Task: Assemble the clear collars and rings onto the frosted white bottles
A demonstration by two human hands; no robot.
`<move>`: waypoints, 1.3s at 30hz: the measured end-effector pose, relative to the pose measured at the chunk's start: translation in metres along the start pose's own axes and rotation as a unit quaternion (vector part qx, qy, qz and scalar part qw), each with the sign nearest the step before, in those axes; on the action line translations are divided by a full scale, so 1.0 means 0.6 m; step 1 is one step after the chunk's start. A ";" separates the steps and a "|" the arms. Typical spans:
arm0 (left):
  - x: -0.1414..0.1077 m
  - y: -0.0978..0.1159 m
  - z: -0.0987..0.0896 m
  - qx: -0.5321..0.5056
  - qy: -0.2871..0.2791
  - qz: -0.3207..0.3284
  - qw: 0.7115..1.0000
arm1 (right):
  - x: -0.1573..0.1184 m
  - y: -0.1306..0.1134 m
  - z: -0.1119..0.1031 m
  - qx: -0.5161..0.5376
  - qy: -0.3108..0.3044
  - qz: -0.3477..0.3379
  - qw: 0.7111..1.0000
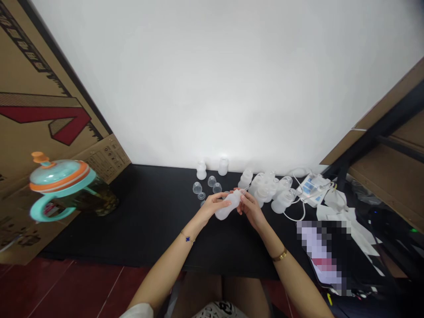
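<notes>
Above the front part of the black table I hold a small white baby bottle (226,209), tilted, with its neck up and to the right. My left hand (215,204) is closed round the bottle's body. My right hand (250,206) has its fingers closed at the neck end, where a small clear piece shows; its shape is partly hidden by the fingers. Just beyond my hands lie several clear domed caps (197,187). Beside my right hand stands a cluster of white bottles (280,202), some topped with clear caps. Near the wall are two more white bottles, one (201,170) left of the other (223,167).
A large turquoise-and-orange lidded jug (62,183) stands on the left by a cardboard box (106,159). On the right are a white power strip (313,189) with cables, crumpled white paper (351,225) and a blurred-out device (321,256). A white wall (212,88) rises behind.
</notes>
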State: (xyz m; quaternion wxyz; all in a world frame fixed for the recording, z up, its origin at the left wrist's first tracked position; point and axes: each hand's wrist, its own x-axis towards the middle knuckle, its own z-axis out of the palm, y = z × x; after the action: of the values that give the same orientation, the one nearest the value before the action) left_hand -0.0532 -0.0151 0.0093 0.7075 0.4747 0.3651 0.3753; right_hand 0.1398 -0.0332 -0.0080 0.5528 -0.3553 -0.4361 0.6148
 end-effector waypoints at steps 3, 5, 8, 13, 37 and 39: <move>0.000 0.001 0.000 -0.003 0.000 -0.002 1.000 | -0.001 -0.002 0.001 -0.007 0.002 0.000 1.000; -0.001 0.003 0.002 0.007 -0.002 0.003 1.000 | -0.002 -0.004 0.002 -0.013 0.005 0.003 1.000; -0.004 0.005 0.006 0.025 -0.003 0.021 0.999 | -0.003 -0.005 0.003 -0.016 0.010 0.012 1.000; -0.006 0.005 0.009 0.040 0.003 0.029 0.999 | -0.002 -0.001 0.000 -0.026 0.012 0.013 0.999; -0.011 -0.021 0.007 0.265 0.083 0.129 0.952 | -0.001 -0.003 0.014 -0.073 0.038 -0.009 0.997; -0.014 -0.020 0.010 0.284 0.093 0.137 0.944 | 0.000 -0.002 0.015 -0.082 0.043 -0.007 0.996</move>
State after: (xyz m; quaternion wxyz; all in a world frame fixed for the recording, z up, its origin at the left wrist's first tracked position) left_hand -0.0496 -0.0279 0.0010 0.4480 0.6645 0.4524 0.3913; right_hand 0.1321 -0.0348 -0.0036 0.5444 -0.4224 -0.4631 0.5574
